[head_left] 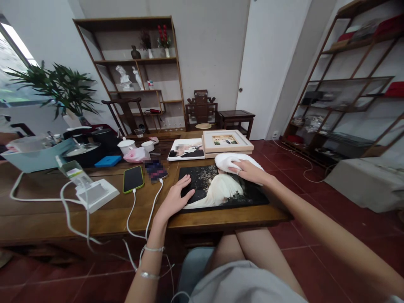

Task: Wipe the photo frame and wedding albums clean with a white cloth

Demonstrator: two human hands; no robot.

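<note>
A dark photo panel (198, 182) with a white gown pictured on it lies flat on the wooden table (104, 219) in front of me. My left hand (177, 194) rests on the panel's left edge, fingers stretched out and holding nothing. At the panel's far right, my right hand (248, 170) presses a bunched white cloth (229, 159) against the surface, covering part of the picture. Just behind the panel are a white-edged photo print (186, 149) and a pale wooden picture frame (227, 142).
Left of the panel, two phones lie on white charging cables, one of them the green-cased phone (133, 179). Farther left are a white power strip (97, 195), a blue box (108, 160), a pink bag (135, 155) and a light-blue bin (31, 158). The table's right edge is near the panel.
</note>
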